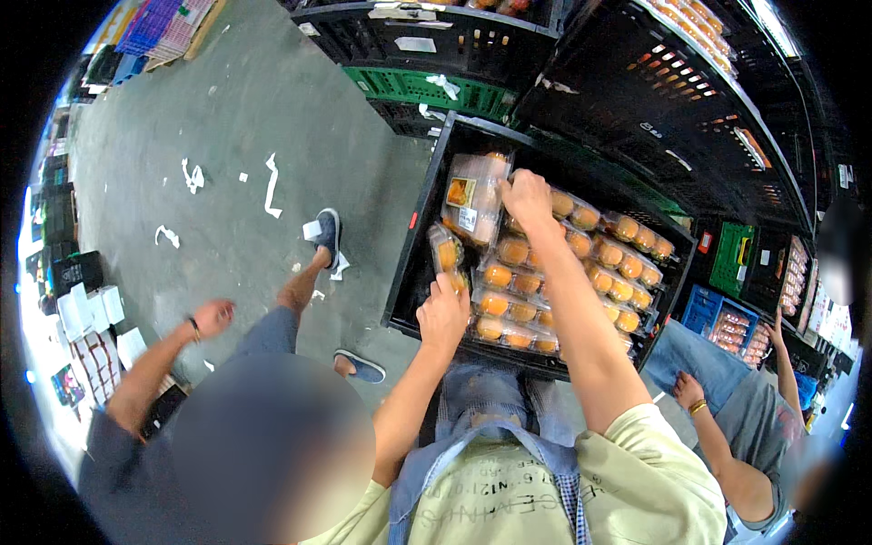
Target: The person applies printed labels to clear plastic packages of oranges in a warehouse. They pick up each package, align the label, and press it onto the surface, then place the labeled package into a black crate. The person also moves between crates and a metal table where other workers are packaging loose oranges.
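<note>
A black plastic crate (518, 129) stands before me, holding rows of clear plastic packs (524, 279) of round orange fruit. My left hand (443, 310) grips the near end of a narrow clear fruit pack (446, 252), tilted at the crate's left side. Beyond it lies a larger clear pack (473, 194) with a printed label and fruit partly visible at its ends. My right hand (529, 197) has its fingers curled on that pack's right edge. My right forearm hides some of the packs behind it.
Tall black crates (613, 88) rise behind, beside a stack with a green crate (429, 88). A person (136, 436) is close at my left, another person (742, 409) at my right. Paper scraps (272, 187) litter the grey floor (225, 122); a blue crate (700, 310) is at right.
</note>
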Demonstrator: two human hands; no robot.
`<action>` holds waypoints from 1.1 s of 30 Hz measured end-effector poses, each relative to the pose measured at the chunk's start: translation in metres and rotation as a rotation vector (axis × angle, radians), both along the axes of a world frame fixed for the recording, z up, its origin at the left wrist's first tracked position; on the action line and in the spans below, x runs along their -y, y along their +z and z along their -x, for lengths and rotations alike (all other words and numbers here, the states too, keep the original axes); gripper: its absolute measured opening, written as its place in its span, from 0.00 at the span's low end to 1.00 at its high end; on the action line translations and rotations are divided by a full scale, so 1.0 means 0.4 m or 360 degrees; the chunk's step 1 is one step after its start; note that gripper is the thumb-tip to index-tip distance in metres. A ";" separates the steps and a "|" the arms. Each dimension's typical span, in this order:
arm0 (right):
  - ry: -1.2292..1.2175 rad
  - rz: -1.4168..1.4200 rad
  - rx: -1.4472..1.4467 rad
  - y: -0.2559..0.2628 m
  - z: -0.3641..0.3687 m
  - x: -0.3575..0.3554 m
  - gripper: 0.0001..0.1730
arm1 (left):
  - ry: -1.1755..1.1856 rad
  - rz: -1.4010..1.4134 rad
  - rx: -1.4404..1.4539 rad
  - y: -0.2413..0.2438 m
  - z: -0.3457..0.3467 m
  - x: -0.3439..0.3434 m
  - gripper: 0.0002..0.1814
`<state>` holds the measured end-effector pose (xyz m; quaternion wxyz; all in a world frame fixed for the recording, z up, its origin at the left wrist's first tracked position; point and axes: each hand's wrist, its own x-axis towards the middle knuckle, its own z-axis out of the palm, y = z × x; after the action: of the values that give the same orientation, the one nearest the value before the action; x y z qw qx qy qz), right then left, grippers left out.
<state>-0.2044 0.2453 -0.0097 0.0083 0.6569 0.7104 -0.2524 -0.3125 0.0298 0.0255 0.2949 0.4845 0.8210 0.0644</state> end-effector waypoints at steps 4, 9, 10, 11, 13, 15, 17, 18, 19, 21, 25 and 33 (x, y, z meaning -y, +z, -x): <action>0.0035 0.0154 0.0139 0.108 0.003 -0.046 0.13 | -0.0120 -0.0112 -0.0053 -0.022 -0.017 -0.001 0.16; 0.0013 0.0284 -0.0244 0.119 0.058 -0.033 0.15 | 0.0014 -0.0266 0.0074 -0.008 0.035 0.014 0.14; -0.0087 0.0174 -0.0383 0.079 0.070 -0.039 0.14 | -0.0093 -0.0286 0.0124 0.020 0.048 0.006 0.14; -0.0162 0.0051 -0.0527 0.059 0.084 -0.043 0.14 | -0.0163 -0.0285 0.0130 0.044 0.042 -0.016 0.14; -0.0186 0.0144 -0.0477 0.027 0.066 -0.044 0.13 | -0.0478 -0.0150 0.0080 -0.033 0.047 -0.042 0.15; -0.0132 0.0204 -0.0516 0.005 0.042 -0.037 0.13 | -0.0379 -0.0179 0.0077 -0.053 0.010 -0.076 0.17; -0.0051 0.0078 -0.0529 0.021 -0.006 -0.010 0.18 | -0.0398 -0.0190 0.0006 -0.048 -0.008 -0.065 0.19; -0.0114 0.0061 -0.0576 0.073 -0.040 0.003 0.22 | -0.0419 -0.0134 -0.0138 -0.054 0.006 -0.048 0.21; -0.0172 0.0026 -0.0612 0.140 -0.103 0.016 0.25 | -0.0381 -0.0072 -0.0292 -0.066 0.031 -0.033 0.23; -0.0250 -0.0204 -0.1047 0.206 -0.270 0.073 0.25 | 0.0130 -0.0303 -0.0166 0.077 -0.077 -0.043 0.19; 0.0163 -0.0828 -0.1530 0.392 -0.540 0.313 0.17 | 0.0543 -0.0085 0.3374 0.023 -0.202 0.010 0.18; -0.0101 -0.1056 -0.1301 0.360 -0.997 0.553 0.17 | 0.0783 -0.0187 0.2815 0.221 -1.029 0.095 0.25</action>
<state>0.1943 0.0240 0.1342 -0.4855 0.4933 0.6772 -0.2497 0.0992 -0.0084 0.1140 0.7683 0.0846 0.3718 0.5142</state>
